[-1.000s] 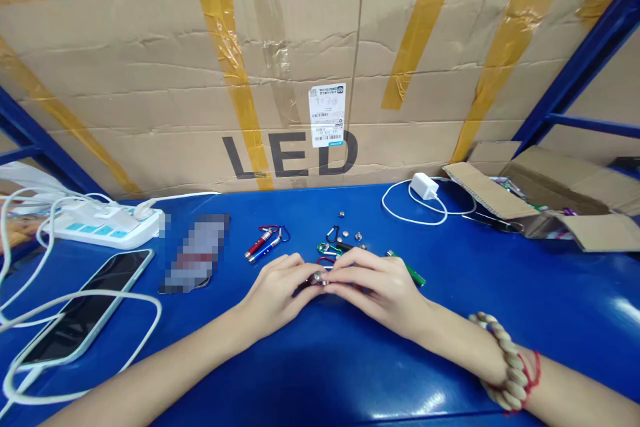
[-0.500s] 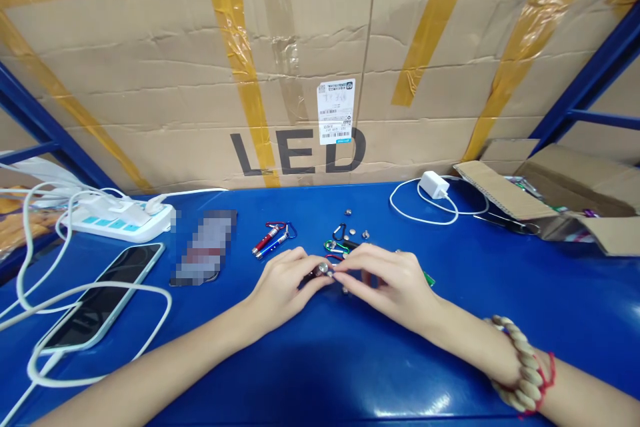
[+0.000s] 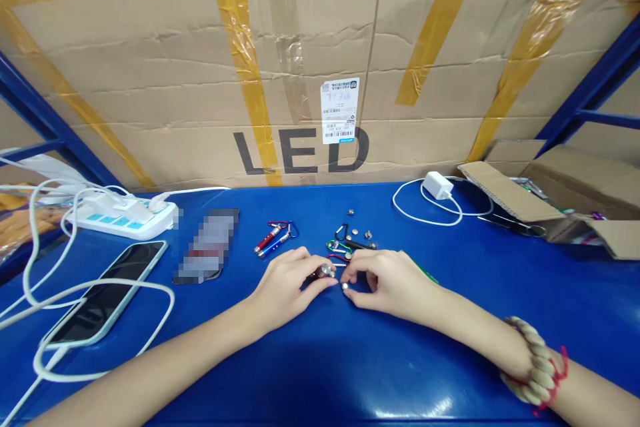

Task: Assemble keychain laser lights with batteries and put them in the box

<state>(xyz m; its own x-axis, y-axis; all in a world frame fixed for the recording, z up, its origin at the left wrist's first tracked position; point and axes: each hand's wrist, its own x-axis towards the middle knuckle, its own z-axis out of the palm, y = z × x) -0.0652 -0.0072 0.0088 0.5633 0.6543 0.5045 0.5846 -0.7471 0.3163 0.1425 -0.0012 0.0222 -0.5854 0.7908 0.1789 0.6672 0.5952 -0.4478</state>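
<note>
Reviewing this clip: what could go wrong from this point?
The tiny silver disc pinched by the right hand could slip and roll across the blue table. The loose silver pieces lie unguarded near the clips, so the left hand, holding the small torch, might scatter them.

1. bare blue table (image 3: pixel 320 360) lies open from the near edge up to the left hand (image 3: pixel 287 283) and right hand (image 3: pixel 395 280), and wide on the right side
2. just behind them, carabiners (image 3: pixel 343 243), small torches (image 3: pixel 273 240) and loose button cells (image 3: pixel 369 234) crowd the way
3. on the left, a phone (image 3: pixel 105 293), looping white cable (image 3: pixel 165 307) and power strip (image 3: pixel 125 220) block the surface
4. the cardboard wall (image 3: pixel 150 113) shuts the back; an open carton (image 3: pixel 560 200) and charger (image 3: pixel 437 184) fill the far right corner
</note>
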